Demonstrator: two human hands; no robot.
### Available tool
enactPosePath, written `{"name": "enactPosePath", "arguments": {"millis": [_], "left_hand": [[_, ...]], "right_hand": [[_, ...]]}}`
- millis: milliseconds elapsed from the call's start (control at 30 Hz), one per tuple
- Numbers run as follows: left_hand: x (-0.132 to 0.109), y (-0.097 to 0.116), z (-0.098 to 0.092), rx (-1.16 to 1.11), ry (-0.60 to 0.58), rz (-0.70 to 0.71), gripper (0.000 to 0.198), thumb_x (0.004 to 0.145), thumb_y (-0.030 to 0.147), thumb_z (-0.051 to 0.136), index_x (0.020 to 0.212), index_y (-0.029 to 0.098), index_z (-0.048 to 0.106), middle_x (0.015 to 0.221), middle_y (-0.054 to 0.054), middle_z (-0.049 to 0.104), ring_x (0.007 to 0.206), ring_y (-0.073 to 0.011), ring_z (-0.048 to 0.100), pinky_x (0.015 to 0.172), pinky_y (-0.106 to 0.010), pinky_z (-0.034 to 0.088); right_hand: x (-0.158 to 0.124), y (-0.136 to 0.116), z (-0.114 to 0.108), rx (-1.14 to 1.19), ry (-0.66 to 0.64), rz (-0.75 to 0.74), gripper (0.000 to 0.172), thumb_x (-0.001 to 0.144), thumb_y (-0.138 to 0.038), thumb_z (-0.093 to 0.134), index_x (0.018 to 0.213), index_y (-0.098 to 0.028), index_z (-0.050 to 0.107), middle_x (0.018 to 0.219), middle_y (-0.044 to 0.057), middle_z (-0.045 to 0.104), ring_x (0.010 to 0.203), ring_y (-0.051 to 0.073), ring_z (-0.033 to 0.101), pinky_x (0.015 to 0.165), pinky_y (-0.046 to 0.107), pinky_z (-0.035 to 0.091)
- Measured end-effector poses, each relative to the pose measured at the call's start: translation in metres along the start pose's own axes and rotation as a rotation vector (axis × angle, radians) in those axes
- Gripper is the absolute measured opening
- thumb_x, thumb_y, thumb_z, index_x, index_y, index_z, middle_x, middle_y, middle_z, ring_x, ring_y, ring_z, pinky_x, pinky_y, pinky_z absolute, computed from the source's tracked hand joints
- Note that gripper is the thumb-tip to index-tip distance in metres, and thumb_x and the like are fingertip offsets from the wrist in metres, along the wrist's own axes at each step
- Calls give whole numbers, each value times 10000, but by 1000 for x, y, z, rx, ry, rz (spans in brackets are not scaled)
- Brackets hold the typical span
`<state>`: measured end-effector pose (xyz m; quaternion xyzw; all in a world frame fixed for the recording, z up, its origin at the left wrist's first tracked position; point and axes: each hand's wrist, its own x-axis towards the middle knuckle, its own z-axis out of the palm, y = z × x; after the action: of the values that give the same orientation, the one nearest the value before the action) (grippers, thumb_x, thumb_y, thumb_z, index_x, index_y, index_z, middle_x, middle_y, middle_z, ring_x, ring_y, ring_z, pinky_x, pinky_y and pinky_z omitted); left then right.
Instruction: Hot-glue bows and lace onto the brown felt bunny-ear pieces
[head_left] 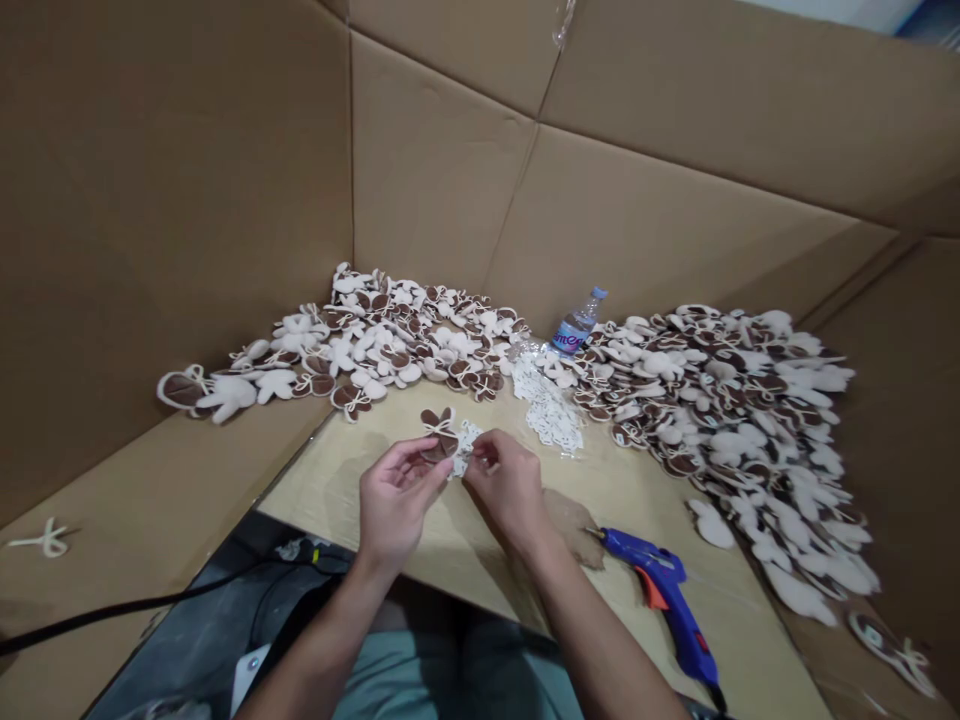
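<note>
Head view. Clock face centred between my two hands, 12 pointing away from me.

My left grip (394,500) is narrow, thumb and fingers pinching the edge of a brown rabbit-shaped piece (438,436). Piece is held up just off 12 toward 11, ears upward, a pale bow tied across it. My right grip (510,485) is nearly closed, fingertips drawn together just right of the piece; cannot tell whether something small sits between them. At 12, partly behind both hands, lies a small cluster of white cut-out pieces (466,436) on the bench (465,570).

Surroundings: a larger spill of white cut-outs (553,412) at 1 o'clock, clear plastic around it. Beyond, also at 1, a water bottle (576,328), blue cap, leaning. Heap of brown-and-white rabbit pieces (390,345) at 11, trailing off toward 10; second, bigger heap (735,400) between 2 and 3. Blue glue gun (667,590) with an orange trigger at 4, on its side, nozzle toward me; the nozzle tip reaches a brownish patch (571,522) just beside my right forearm. Loose pale bow (52,540) far out near 9, on cardboard. Black cable (150,605) at 8. Cardboard walls (442,160) stand behind everything.
</note>
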<state>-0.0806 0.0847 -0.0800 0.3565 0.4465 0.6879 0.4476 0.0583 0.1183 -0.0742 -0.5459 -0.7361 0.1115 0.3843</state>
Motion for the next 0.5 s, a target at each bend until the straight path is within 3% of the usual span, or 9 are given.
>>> {"name": "enactPosePath", "arguments": {"millis": [200, 500], "left_hand": [[-2, 2, -2, 59, 23, 24, 237, 686, 243, 815, 893, 161, 732, 785, -42, 765, 732, -166, 708, 687, -240, 563], [-3, 4, -3, 111, 27, 40, 202, 734, 260, 778, 915, 178, 743, 786, -29, 758, 701, -153, 686, 658, -223, 549]], "right_hand": [[-4, 1, -4, 156, 12, 9, 90, 816, -207, 567, 871, -196, 638, 800, 31, 742, 704, 159, 691, 675, 259, 541], [-7, -1, -14, 435, 66, 89, 50, 817, -253, 674, 825, -203, 669, 754, 23, 769, 655, 165, 731, 635, 259, 591]]}}
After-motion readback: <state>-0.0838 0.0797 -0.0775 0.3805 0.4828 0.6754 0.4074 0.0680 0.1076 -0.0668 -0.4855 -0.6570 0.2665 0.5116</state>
